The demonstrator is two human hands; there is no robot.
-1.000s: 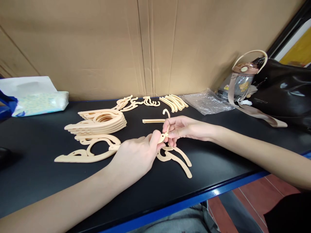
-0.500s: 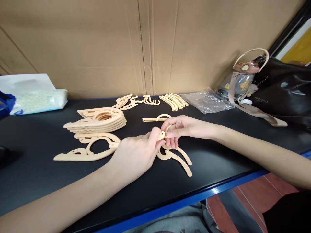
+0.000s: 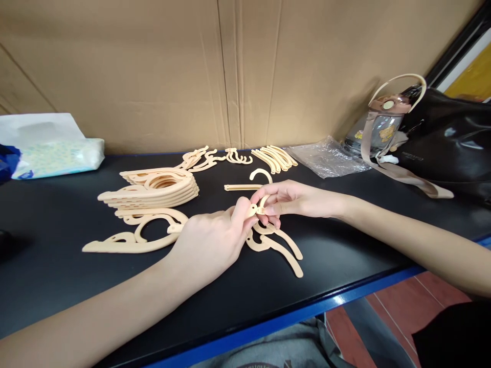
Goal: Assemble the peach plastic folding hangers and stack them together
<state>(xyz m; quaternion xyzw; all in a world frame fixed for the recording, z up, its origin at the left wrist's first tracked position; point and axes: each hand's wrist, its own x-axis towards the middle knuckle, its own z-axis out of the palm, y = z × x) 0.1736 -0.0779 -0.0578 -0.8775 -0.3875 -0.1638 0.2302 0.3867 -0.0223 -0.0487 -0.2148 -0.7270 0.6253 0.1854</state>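
Note:
At mid-table my left hand point(image 3: 217, 240) pinches a cream plastic piece point(image 3: 251, 210) with a small hole at its end. Touching that end is a curved cream piece point(image 3: 264, 202), gripped between the thumb and fingers of my right hand point(image 3: 289, 199). Just below my hands, curved arm pieces point(image 3: 286, 255) lie on the black table. Behind them are a straight piece point(image 3: 240, 187) and a hook point(image 3: 263, 174), partly hidden by my right hand. A stack of folded cream hangers point(image 3: 153, 190) is left of my hands, with another folded hanger point(image 3: 134, 247) in front.
Loose cream pieces point(image 3: 203, 159), small hooks point(image 3: 238, 156) and curved strips point(image 3: 274, 158) line the back. A wipes pack point(image 3: 57, 153) lies left. To the right are clear plastic film point(image 3: 326, 157), a strapped bottle point(image 3: 383, 128) and a black bag point(image 3: 448, 143). Cardboard point(image 3: 153, 76) stands behind.
The curved piece in my right hand has shifted against the left piece, and my hands have moved slightly. More of the hook behind them now shows.

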